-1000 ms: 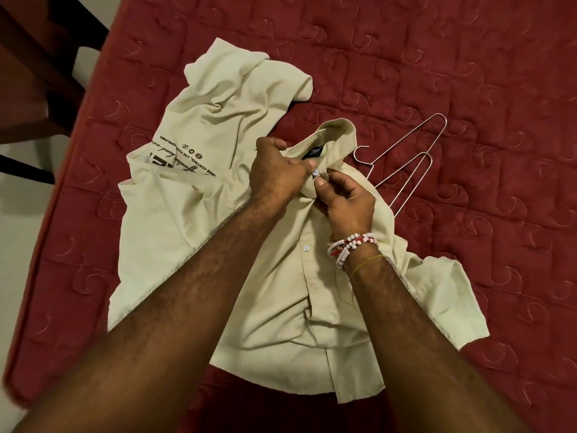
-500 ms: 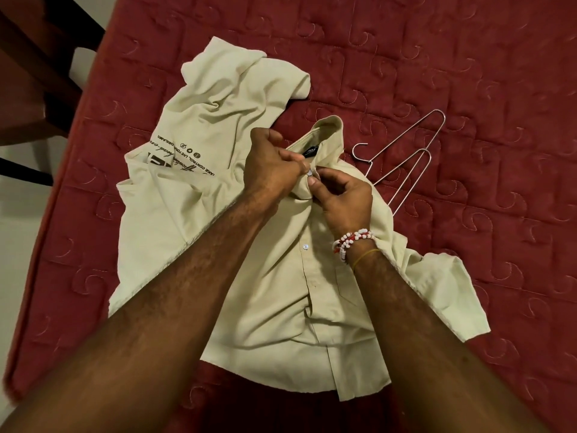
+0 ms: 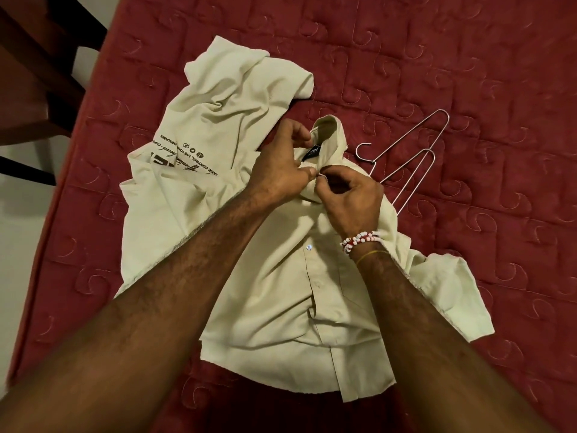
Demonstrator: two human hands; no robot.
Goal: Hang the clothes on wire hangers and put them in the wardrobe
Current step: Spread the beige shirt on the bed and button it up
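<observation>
A cream button shirt (image 3: 296, 307) lies front-up on a red quilted bed (image 3: 468, 73). Both hands meet at its neck: the left hand (image 3: 281, 170) pinches the collar edge, and the right hand (image 3: 349, 201), with a beaded bracelet (image 3: 359, 240) on its wrist, pinches the facing edge. A second cream shirt with printed lettering (image 3: 224, 98) lies crumpled just beyond on the left. Wire hangers (image 3: 418, 154) rest beside the collar on the right, their lower ends tucked under the shirt.
</observation>
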